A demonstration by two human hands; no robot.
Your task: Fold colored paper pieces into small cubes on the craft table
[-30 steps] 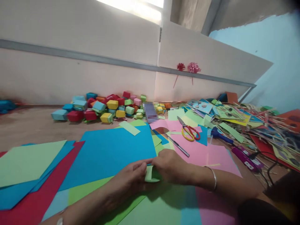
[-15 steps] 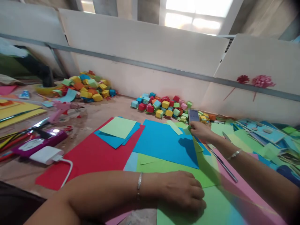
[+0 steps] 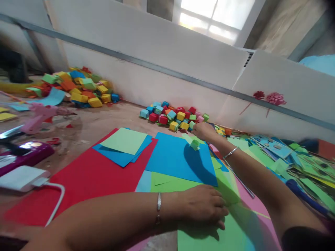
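Observation:
My left hand (image 3: 205, 205) rests palm down on light green paper (image 3: 209, 235), its fingers loosely apart and nothing seen in it. My right hand (image 3: 204, 131) reaches to the right end of a pile of small coloured paper boxes (image 3: 174, 116); its fingertips are bent down and what they hold, if anything, is hidden. Just below it, a small light green folded piece (image 3: 194, 144) sits on a blue sheet (image 3: 180, 157). Left of that, a pale green square (image 3: 125, 140) lies on blue squares over red paper (image 3: 99, 170).
A larger heap of paper boxes (image 3: 86, 89) stands at the back left. A pink glue gun (image 3: 39, 116), a purple device (image 3: 26, 157) and a white plug (image 3: 23, 177) with a cable lie left. Paper scraps (image 3: 277, 146) cover the right side, against the white wall (image 3: 157, 48).
My right hand has moved left from beside the dark phone-like object to the box pile. A small green folded piece now shows on the blue sheet. The view has shifted.

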